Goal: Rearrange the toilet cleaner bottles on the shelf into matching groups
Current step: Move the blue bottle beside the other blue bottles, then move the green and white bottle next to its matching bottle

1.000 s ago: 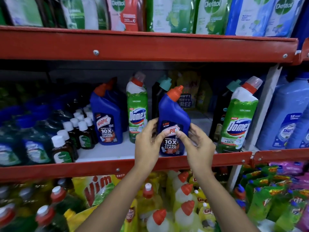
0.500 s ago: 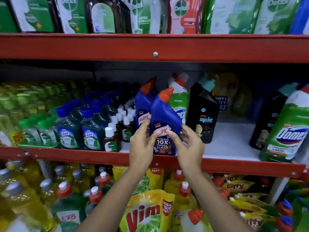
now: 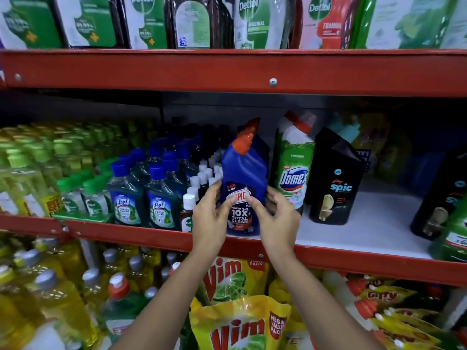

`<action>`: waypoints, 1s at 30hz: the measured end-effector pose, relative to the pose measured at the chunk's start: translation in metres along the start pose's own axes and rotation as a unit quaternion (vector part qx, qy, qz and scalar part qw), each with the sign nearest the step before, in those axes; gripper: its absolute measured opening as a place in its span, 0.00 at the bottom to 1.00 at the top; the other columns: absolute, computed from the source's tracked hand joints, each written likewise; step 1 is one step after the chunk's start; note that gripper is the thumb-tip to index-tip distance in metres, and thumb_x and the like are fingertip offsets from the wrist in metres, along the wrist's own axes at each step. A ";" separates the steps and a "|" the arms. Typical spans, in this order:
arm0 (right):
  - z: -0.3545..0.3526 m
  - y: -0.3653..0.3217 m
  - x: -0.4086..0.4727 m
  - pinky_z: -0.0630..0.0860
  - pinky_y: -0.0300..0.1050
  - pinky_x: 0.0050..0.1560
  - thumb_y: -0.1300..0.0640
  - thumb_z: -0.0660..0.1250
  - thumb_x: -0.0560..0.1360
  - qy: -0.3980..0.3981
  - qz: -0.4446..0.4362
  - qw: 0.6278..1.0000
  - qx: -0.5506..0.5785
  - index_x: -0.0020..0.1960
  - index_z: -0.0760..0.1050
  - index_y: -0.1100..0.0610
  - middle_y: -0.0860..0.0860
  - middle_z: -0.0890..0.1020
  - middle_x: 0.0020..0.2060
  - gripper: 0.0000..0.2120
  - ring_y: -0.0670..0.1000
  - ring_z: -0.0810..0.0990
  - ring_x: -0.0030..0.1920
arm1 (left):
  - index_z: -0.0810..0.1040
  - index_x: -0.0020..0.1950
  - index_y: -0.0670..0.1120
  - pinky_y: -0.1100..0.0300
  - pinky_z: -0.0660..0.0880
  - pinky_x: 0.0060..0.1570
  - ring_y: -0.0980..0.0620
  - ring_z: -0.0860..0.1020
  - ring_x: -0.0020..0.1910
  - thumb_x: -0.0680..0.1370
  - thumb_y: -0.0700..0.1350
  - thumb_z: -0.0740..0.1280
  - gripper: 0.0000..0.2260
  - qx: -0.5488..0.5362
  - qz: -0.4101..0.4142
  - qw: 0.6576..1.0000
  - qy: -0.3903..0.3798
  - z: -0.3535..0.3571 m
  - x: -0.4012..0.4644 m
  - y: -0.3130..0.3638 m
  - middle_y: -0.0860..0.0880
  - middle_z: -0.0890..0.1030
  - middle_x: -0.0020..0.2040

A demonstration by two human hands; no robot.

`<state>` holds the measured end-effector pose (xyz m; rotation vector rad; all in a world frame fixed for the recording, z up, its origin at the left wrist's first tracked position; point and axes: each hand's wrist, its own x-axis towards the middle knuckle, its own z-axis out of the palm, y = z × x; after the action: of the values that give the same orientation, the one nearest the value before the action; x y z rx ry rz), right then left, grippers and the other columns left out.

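Both hands, left (image 3: 211, 218) and right (image 3: 276, 223), clasp the blue Harpic bottle (image 3: 243, 178) upright; green Domex bottle (image 3: 293, 170) at its three o'clock.

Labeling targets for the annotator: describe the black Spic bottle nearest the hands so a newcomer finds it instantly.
Look at the middle red shelf, on its white board right of centre. Past the blue Harpic bottle held by both hands comes a green Domex bottle, then the black Spic bottle. It is the matte black one with a teal cap, a gold toilet picture and blue lettering, unlike its bright neighbours.

Both hands (image 3: 246, 218) round blue btl (image 3: 243, 173)
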<state>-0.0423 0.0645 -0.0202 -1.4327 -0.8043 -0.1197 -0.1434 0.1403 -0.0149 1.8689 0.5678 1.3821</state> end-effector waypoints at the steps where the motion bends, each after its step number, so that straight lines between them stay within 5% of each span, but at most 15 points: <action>1: 0.001 0.000 0.000 0.83 0.44 0.53 0.47 0.74 0.71 0.001 0.003 1.000 0.000 0.64 0.78 0.56 0.50 0.85 0.54 0.25 0.45 0.83 0.51 | 0.71 0.68 0.46 0.73 0.74 0.50 0.70 0.76 0.53 0.78 0.45 0.66 0.18 0.002 0.003 1.000 -0.001 0.000 0.002 -0.002 0.55 0.80 0.57; 5: 0.005 0.001 0.001 0.77 0.30 0.49 0.47 0.74 0.72 0.000 0.001 1.000 -0.015 0.64 0.76 0.56 0.50 0.84 0.56 0.24 0.43 0.81 0.52 | 0.71 0.68 0.47 0.77 0.72 0.48 0.74 0.75 0.52 0.79 0.45 0.66 0.18 0.006 0.005 1.000 0.001 0.002 0.005 -0.007 0.58 0.78 0.55; 10: -0.002 0.004 -0.004 0.81 0.50 0.55 0.40 0.66 0.76 -0.030 -0.046 0.994 -0.092 0.68 0.73 0.51 0.48 0.83 0.59 0.25 0.47 0.81 0.57 | 0.65 0.72 0.52 0.69 0.73 0.55 0.63 0.75 0.60 0.80 0.51 0.63 0.21 0.026 0.030 0.999 -0.011 0.004 -0.002 -0.009 0.59 0.77 0.61; 12: -0.012 0.007 -0.009 0.74 0.48 0.66 0.38 0.60 0.78 -0.045 -0.092 0.979 -0.177 0.74 0.66 0.50 0.48 0.75 0.70 0.29 0.47 0.72 0.70 | 0.55 0.76 0.53 0.65 0.63 0.69 0.57 0.63 0.74 0.81 0.53 0.59 0.25 0.089 0.058 0.994 -0.028 0.008 -0.011 -0.006 0.51 0.64 0.75; 15: -0.035 0.014 -0.016 0.54 0.48 0.78 0.36 0.52 0.79 -0.050 -0.164 0.940 -0.294 0.80 0.50 0.51 0.48 0.55 0.79 0.34 0.46 0.50 0.80 | 0.42 0.78 0.48 0.65 0.40 0.75 0.56 0.40 0.77 0.82 0.54 0.54 0.30 0.240 0.126 0.962 -0.033 0.016 -0.024 -0.002 0.52 0.42 0.78; 20: -0.087 0.034 -0.023 0.47 0.53 0.79 0.38 0.49 0.80 -0.002 -0.199 0.870 -0.452 0.80 0.46 0.55 0.53 0.50 0.80 0.35 0.52 0.45 0.80 | 0.45 0.78 0.44 0.52 0.43 0.76 0.50 0.43 0.78 0.82 0.56 0.50 0.29 0.356 0.200 0.909 -0.081 0.042 -0.043 -0.002 0.46 0.45 0.79; 30: -0.214 0.073 -0.017 0.51 0.57 0.78 0.38 0.49 0.80 0.052 -0.165 0.807 -0.565 0.79 0.51 0.58 0.56 0.54 0.79 0.34 0.55 0.51 0.80 | 0.47 0.78 0.44 0.49 0.47 0.75 0.49 0.45 0.78 0.82 0.56 0.45 0.27 0.327 0.251 0.896 -0.165 0.157 -0.080 0.043 0.46 0.48 0.79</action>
<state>0.0738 -0.1222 -0.0752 -2.3426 -0.9196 -1.0924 -0.0248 0.0095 -0.0559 2.8906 0.4147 1.2040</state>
